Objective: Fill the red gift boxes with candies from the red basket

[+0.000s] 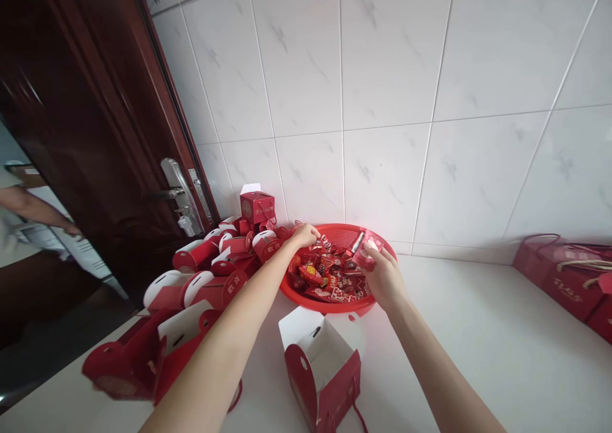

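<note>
A red plastic basket [329, 307] holds many wrapped candies [329, 273] in red, pink and yellow. At its right side my right hand [382, 273] is closed on pink and white wrapped candies [370, 242]. Over the basket's far left part is my left hand [306, 234], its fingers curled together among the candies; whatever lies between them is too small to make out. In front of the basket stands a red gift box [325, 388] with its white-lined flaps spread and its inside showing.
Several red gift boxes [210, 286] crowd the left of the white table [454, 331]. Dark red boxes with rope handles [564, 280] sit at the right. A tiled wall [382, 165] rises behind. Beyond the wooden door [95, 101], another person's arm [33, 206] shows.
</note>
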Demonstrator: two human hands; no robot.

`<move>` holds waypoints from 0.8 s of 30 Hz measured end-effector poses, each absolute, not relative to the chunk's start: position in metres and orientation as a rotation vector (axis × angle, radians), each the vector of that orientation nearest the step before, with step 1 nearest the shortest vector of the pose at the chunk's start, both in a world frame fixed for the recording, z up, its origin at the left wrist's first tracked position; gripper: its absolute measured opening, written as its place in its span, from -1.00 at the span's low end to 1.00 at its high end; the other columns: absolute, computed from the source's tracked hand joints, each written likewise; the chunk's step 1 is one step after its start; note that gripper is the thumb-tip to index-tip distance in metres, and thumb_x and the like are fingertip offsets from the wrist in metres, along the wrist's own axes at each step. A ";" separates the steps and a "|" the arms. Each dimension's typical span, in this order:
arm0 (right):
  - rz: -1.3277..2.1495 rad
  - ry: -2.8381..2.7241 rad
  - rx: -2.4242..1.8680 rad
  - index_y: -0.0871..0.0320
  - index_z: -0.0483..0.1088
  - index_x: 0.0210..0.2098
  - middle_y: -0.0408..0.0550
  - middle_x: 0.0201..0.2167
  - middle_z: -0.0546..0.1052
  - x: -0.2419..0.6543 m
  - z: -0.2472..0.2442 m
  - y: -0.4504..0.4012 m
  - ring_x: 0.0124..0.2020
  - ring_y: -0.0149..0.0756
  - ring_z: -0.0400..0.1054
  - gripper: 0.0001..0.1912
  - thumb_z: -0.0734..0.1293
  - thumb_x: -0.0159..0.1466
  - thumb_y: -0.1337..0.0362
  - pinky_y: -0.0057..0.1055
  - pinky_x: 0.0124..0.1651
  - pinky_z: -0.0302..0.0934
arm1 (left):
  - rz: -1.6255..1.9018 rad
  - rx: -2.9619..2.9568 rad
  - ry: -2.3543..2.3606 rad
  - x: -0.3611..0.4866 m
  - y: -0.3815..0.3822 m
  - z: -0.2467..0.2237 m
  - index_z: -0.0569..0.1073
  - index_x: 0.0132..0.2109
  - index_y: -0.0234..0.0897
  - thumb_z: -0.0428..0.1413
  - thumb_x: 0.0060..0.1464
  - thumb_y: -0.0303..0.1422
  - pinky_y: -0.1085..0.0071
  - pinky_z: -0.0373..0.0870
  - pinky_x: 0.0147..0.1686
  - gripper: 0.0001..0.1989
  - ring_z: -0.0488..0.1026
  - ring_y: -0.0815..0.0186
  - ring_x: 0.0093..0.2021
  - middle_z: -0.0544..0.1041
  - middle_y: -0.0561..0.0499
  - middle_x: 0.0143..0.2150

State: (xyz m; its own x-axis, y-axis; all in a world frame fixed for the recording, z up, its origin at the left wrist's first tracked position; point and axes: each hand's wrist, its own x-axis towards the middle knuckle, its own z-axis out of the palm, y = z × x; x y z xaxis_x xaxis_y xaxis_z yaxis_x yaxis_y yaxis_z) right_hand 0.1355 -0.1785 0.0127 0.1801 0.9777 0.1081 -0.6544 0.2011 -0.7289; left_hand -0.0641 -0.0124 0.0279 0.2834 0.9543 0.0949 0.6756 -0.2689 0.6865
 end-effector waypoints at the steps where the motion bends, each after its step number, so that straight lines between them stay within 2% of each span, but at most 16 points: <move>1: 1.263 -0.648 -0.607 0.08 0.46 -0.54 -0.14 -0.47 0.54 0.136 0.013 -0.179 -0.35 -0.23 0.45 -0.73 0.60 -0.07 0.18 -0.30 -0.28 0.36 | 0.722 1.996 1.472 -0.064 -0.012 0.031 0.50 0.06 -0.31 0.17 0.28 -0.27 0.15 0.52 -0.02 -0.73 0.51 0.18 0.00 0.52 -0.12 0.09; 4: 1.278 -0.664 -0.602 0.08 0.47 -0.53 -0.14 -0.48 0.54 0.136 0.013 -0.179 -0.39 -0.24 0.44 -0.73 0.61 -0.07 0.17 -0.30 -0.33 0.35 | 0.843 1.907 1.434 -0.057 -0.015 0.040 0.57 -0.10 -0.33 0.23 0.14 -0.45 0.21 0.47 0.04 -0.84 0.55 0.21 -0.04 0.63 -0.10 -0.09; 8: 1.263 -0.706 -0.599 0.08 0.45 -0.53 -0.12 -0.47 0.54 0.136 0.012 -0.179 -0.38 -0.21 0.45 -0.72 0.59 -0.02 0.15 -0.25 -0.28 0.38 | 0.995 1.851 1.221 -0.042 -0.031 0.048 0.61 -0.16 -0.32 0.26 -0.06 -0.54 0.26 0.48 0.00 -0.75 0.60 0.21 -0.13 0.68 -0.07 -0.26; 15: 1.323 -0.669 -0.597 0.07 0.47 -0.53 -0.14 -0.45 0.54 0.137 0.014 -0.178 -0.32 -0.25 0.45 -0.74 0.61 -0.03 0.19 -0.31 -0.20 0.42 | 1.129 1.801 0.910 -0.021 -0.068 0.060 0.57 -0.20 -0.39 0.20 -0.11 -0.52 0.18 0.51 -0.03 -0.76 0.62 0.21 -0.24 0.68 -0.12 -0.28; 21: 1.369 -0.682 -0.582 0.06 0.53 -0.44 -0.07 -0.27 0.62 0.140 0.014 -0.176 -0.19 -0.20 0.48 -0.71 0.62 -0.07 0.13 -0.31 -0.16 0.43 | 1.180 1.792 0.749 -0.010 -0.091 0.063 0.56 -0.27 -0.36 0.15 -0.17 -0.47 0.22 0.48 -0.03 -0.78 0.61 0.19 -0.20 0.67 -0.08 -0.31; 24: 1.337 -0.691 -0.569 0.07 0.50 -0.49 -0.10 -0.35 0.59 0.140 0.011 -0.175 -0.25 -0.25 0.47 -0.71 0.63 -0.06 0.13 -0.33 -0.16 0.41 | 1.169 1.783 0.715 -0.008 -0.098 0.062 0.57 -0.27 -0.35 0.12 -0.19 -0.49 0.23 0.47 -0.04 -0.75 0.61 0.17 -0.18 0.68 -0.10 -0.27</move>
